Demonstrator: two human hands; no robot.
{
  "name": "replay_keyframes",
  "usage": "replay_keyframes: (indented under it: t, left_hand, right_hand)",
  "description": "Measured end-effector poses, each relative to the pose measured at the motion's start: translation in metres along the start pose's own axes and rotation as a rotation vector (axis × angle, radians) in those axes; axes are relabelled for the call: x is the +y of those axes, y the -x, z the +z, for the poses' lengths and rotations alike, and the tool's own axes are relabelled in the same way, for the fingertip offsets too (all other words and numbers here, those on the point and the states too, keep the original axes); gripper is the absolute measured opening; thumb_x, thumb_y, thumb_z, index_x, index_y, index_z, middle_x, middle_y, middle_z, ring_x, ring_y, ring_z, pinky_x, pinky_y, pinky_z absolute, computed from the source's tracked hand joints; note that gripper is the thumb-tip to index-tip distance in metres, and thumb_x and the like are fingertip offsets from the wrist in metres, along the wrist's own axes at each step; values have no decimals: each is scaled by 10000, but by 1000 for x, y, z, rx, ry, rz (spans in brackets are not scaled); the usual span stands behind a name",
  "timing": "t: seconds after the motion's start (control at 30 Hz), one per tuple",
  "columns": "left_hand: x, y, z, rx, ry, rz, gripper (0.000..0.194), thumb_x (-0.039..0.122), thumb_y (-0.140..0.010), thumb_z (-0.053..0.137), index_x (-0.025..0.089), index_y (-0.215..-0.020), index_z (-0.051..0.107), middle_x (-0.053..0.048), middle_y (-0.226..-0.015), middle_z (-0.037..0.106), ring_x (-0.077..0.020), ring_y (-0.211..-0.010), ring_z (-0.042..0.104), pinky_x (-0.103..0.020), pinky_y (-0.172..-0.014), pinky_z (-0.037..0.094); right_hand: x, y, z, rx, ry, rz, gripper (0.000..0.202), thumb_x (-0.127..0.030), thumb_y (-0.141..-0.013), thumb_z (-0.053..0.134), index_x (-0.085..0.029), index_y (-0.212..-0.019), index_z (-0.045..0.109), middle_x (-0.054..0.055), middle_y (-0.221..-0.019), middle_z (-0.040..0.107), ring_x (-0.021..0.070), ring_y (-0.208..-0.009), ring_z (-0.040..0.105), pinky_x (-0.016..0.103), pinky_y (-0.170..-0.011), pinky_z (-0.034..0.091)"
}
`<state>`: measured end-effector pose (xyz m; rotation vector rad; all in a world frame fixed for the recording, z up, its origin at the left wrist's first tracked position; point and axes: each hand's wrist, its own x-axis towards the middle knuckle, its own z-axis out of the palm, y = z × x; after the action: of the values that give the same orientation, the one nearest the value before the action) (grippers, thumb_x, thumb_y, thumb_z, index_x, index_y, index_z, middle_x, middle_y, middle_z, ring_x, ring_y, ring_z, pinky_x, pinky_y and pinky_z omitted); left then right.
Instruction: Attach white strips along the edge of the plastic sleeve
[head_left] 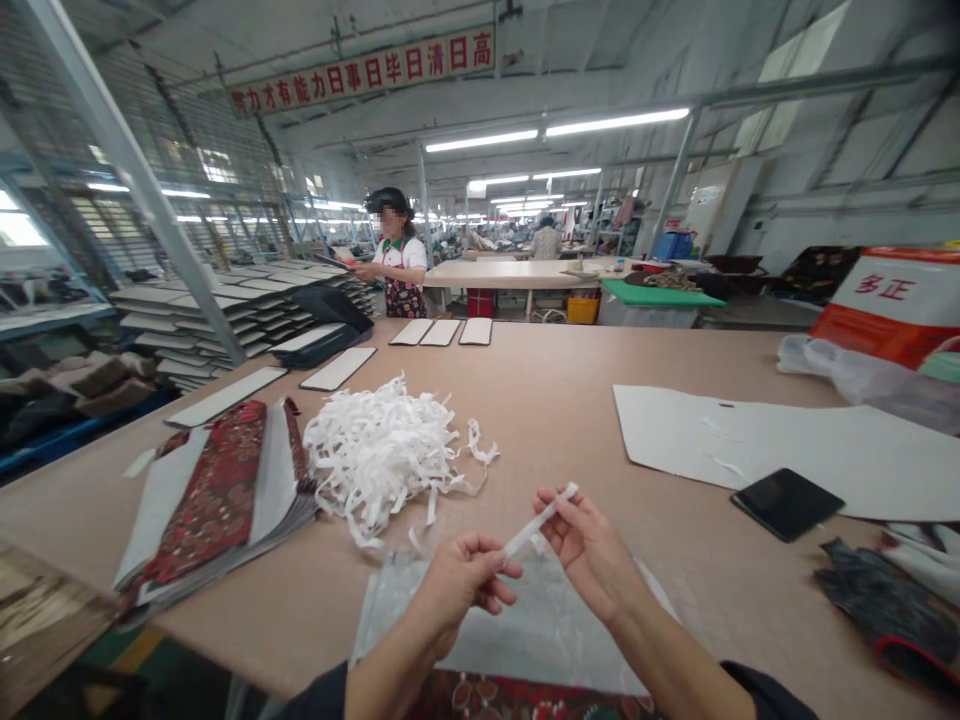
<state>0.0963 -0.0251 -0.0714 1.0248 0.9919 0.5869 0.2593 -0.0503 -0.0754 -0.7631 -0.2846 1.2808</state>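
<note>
A short white strip point(531, 528) is stretched between my two hands above the table. My left hand point(469, 580) pinches its lower left end between thumb and fingers. At the upper right end, my right hand point(581, 545) grips it the same way. Beneath both hands lies a translucent whitish sheet point(487, 635), with dark red patterned fabric point(517, 697) showing at its near edge. Just beyond my left hand rises a loose heap of similar white strips point(386, 450), some trailing onto the tabletop.
On the brown table point(547, 380), folded patterned fabric point(214, 495) lies left. A pale panel point(750, 440), a black flat device point(787, 503) and a dark glove-like item point(892, 605) lie right. Several white rectangular pieces point(440, 332) line the far edge. A co-worker point(401, 255) stands beyond.
</note>
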Motion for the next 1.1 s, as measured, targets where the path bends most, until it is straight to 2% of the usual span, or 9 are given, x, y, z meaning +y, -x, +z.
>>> replay_keyframes:
  t: [0.1, 0.2, 0.27, 0.37, 0.43, 0.53, 0.63, 0.8, 1.1]
  left_hand:
    - [-14, 5, -24, 76, -98, 52, 337, 413, -549, 658, 141, -701, 530, 10, -575, 574, -97, -465, 512, -192, -406, 361]
    - [-30, 10, -60, 159, -203, 61, 297, 401, -542, 654, 147, -640, 536, 68, -465, 451, -68, -417, 412, -183, -396, 320]
    - [-39, 13, -87, 230, -254, 42, 285, 398, -544, 645, 148, -632, 540, 76, -467, 431, -62, -409, 377, -185, -393, 294]
    - [-47, 12, -118, 347, -415, 35, 228, 346, -611, 581, 139, -705, 588, 70, -476, 444, -81, -422, 389, -198, -411, 290]
    - [-50, 8, -131, 385, -582, 79, 191, 269, -660, 516, 137, -758, 613, 47, -519, 503, -107, -478, 455, -214, -465, 340]
    - [-53, 1, -137, 414, -735, 155, 169, 172, -668, 479, 136, -771, 607, 2, -663, 591, -142, -645, 544, -235, -618, 401]
    - [-59, -6, -136, 448, -772, 164, 155, 148, -677, 478, 134, -796, 577, -15, -706, 588, -154, -691, 549, -246, -668, 395]
    - [-62, -10, -132, 486, -926, 149, 129, 165, -731, 457, 161, -833, 535, 0, -709, 569, -143, -686, 545, -225, -644, 378]
    - [-47, -7, -122, 481, -1063, 60, 94, 153, -751, 459, 169, -837, 493, 8, -718, 572, -130, -684, 548, -206, -616, 366]
  right_hand:
    - [-5, 1, -14, 1, -39, 48, 225, -175, -636, 712, -222, -818, 587, -27, -800, 666, 112, -776, 623, 201, -709, 523]
    - [-7, 0, -38, 45, -2, 70, 243, -187, -629, 712, -231, -849, 620, -19, -868, 662, 124, -836, 614, 212, -742, 524]
    - [-3, 0, -56, 83, 71, 84, 232, -211, -612, 718, -229, -829, 638, -5, -893, 658, 145, -857, 609, 233, -738, 529]
    - [7, 1, -79, 104, 302, 61, 210, -291, -598, 716, -215, -784, 654, 26, -923, 651, 188, -864, 602, 287, -745, 528]
    - [13, 2, -89, 119, 596, 11, 217, -357, -608, 684, -214, -770, 659, 34, -865, 655, 201, -781, 605, 314, -700, 528]
    - [18, 1, -101, 93, 1114, -117, 230, -410, -634, 606, -219, -752, 655, 28, -735, 650, 210, -684, 587, 335, -673, 501]
    - [18, -2, -110, 26, 1392, -223, 255, -430, -677, 522, -219, -763, 638, 41, -792, 660, 235, -774, 588, 344, -740, 467]
    - [21, -8, -116, 20, 1515, -264, 266, -427, -709, 467, -221, -783, 617, 56, -831, 663, 241, -816, 592, 342, -755, 453]
    - [21, -12, -118, -34, 1589, -280, 249, -405, -729, 436, -216, -765, 594, 58, -819, 654, 233, -811, 586, 348, -768, 439]
